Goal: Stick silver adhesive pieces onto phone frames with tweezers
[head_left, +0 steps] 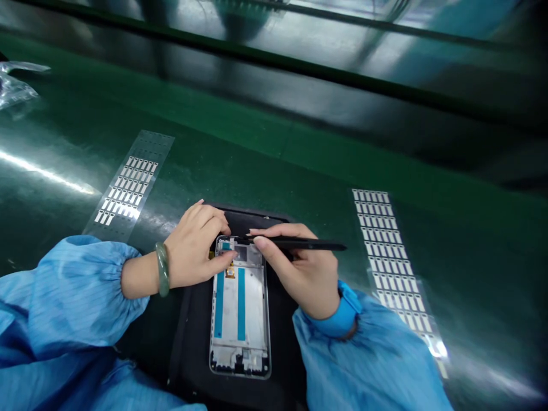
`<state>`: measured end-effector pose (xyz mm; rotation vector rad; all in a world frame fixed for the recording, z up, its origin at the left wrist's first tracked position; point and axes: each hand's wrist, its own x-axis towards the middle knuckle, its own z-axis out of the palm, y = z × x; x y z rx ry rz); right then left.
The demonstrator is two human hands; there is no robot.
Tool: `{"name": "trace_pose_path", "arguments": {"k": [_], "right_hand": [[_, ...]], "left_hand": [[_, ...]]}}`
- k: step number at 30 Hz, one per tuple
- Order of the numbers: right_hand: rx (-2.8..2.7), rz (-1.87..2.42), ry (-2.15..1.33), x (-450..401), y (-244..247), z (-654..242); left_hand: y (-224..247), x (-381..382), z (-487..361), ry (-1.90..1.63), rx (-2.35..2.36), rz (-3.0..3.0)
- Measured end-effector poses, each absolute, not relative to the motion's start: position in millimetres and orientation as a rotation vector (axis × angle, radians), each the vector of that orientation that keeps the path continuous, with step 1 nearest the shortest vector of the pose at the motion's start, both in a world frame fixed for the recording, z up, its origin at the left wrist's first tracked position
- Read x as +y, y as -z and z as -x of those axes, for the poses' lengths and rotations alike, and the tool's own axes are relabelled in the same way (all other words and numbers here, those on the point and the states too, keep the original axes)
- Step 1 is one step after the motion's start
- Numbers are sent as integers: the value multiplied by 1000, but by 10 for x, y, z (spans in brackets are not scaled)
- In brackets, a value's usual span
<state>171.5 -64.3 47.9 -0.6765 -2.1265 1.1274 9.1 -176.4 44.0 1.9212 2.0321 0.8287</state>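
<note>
An opened phone frame (253, 302), silvery inside with two blue strips, lies on a black mat (194, 337). My left hand (194, 242) is at its upper left corner, the thumb lying over the frame's upper part and the fingers bent at the top edge. Between the thumb and fingers of my right hand (306, 268) are slim black tweezers (310, 244), held nearly level across the frame's top end. Their tips are hard to make out against the dark edge. A small orange-brown flex cable (230, 271) shows just below my left thumb.
To the left, a clear sheet with rows of small white stickers (128, 185) lies on the green tabletop (265, 160). A longer sticker sheet (387, 251) lies at the right. Clear plastic wrap (17, 85) sits far left. A shiny metal ledge (257, 74) runs along the back.
</note>
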Motion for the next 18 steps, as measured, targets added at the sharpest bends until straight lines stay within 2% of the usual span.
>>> {"name": "trace_pose_path", "arguments": {"k": [5,11,18], "right_hand": [[-1854,708,-1394,-662,-539,-1675],[-1994,672,-1499,-700,-518,-1603],[-2196,614,-1242,-675,-509,-1610]], "left_hand": [[-454,-1806,-119,-854,1973,-1927],[-405,-1827,-156,-866,2007,-1910],[-413,-1803,-162,-848,2027,-1896]]}}
